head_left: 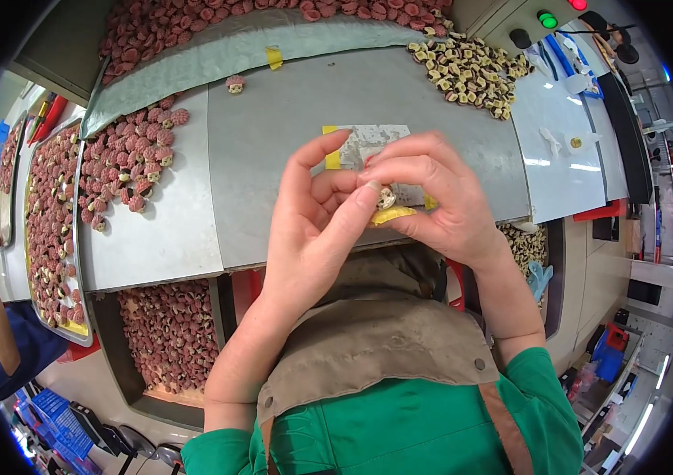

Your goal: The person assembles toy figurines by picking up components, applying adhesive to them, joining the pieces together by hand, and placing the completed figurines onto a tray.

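Observation:
Over the middle of the grey worktop (pixel 273 198), my hands meet around a small doll-like head (pixel 386 198) with a pale, marked face. My left hand (pixel 309 214) pinches it between thumb and curled fingers. From the other side, my right hand (pixel 439 198) closes on it, fingertips bent over its top. A yellow piece (pixel 393 214) sits by the right thumb below the head; whether it wraps the thumb or is held, I cannot tell. Something reddish shows between the fingertips, mostly hidden. Behind the hands lies a stained white sheet (pixel 376 136) with yellow tape.
Pink bumpy caps (pixel 218 17) are heaped at the back, cream-and-dark pieces (pixel 471 71) at back right. Pink-capped heads (pixel 134 150) lie left, beside a full tray (pixel 55 214). One lone head (pixel 235 84) stands behind. Below are open drawers (pixel 170 332). Another person's arm (pixel 0 309) shows far left.

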A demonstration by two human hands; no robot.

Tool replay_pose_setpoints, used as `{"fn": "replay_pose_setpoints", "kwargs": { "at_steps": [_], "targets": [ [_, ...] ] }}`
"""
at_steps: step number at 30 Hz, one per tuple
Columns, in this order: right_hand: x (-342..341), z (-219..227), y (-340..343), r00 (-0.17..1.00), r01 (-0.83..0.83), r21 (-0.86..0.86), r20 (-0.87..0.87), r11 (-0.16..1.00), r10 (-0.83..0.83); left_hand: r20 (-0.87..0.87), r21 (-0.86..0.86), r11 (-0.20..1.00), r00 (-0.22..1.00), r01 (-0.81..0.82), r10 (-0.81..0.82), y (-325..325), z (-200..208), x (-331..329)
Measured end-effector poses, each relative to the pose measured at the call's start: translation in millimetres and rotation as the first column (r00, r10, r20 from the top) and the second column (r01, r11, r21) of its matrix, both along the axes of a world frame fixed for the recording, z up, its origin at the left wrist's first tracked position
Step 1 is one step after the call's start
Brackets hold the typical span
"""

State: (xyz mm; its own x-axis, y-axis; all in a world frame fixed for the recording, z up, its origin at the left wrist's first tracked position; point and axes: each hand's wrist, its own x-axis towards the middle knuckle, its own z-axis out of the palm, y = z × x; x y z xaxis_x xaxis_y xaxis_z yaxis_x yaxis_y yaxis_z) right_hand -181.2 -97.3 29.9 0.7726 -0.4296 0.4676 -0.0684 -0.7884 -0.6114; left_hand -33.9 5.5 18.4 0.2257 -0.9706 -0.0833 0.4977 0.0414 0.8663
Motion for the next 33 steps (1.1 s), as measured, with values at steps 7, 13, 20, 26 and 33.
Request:
{"fn": "replay_pose_setpoints", "kwargs": {
  "at_steps": [7,13,20,26,33],
  "targets": [
    [3,-11,2,0.998,0.032,0.026,0.055,0.999,-0.034,0.293,-0.209,0.976,0.949,-0.057,0.118,-3,-18,-13],
    [9,-17,3,0.993,0.046,-0.064,0.111,0.997,-0.039,0.357,-0.122,0.992,0.931,-0.039,0.080,-1,-14,-9],
    [-2,2,24,0.983,0.162,-0.019,-0.081,0.987,-0.163,0.635,-0.180,0.956,0.715,-0.231,0.292,39,-5,51],
    [-63,-22,-5,0.972,0.227,0.196,-0.108,0.954,-0.209,0.918,-0.366,0.616,-0.164,-0.698,0.361,116,10,201],
    [-99,-21,-6,0.863,0.492,0.312,-0.053,0.813,-0.502,0.718,-0.473,0.658,-0.689,-0.586,-0.098,163,-6,260]
  ]
}}
